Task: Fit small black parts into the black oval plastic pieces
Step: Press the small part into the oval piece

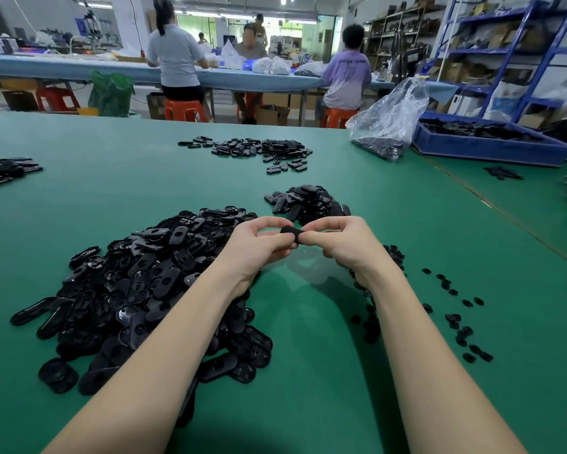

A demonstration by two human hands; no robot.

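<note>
Green table (111, 198), clear plastic bag (390, 119), blue crate (491, 149), orange stools (183, 110)

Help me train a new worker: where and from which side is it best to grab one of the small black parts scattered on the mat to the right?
Take a loose small black part by its opposite rims, between thumb and forefinger, from straight above with the right hand. They look like flat discs lying apart on the green mat, so probably only the edges offer purchase. Pick an isolated one.

Left hand (259, 242) and right hand (336, 239) meet fingertip to fingertip, fingers curled, forearms extended.
</note>
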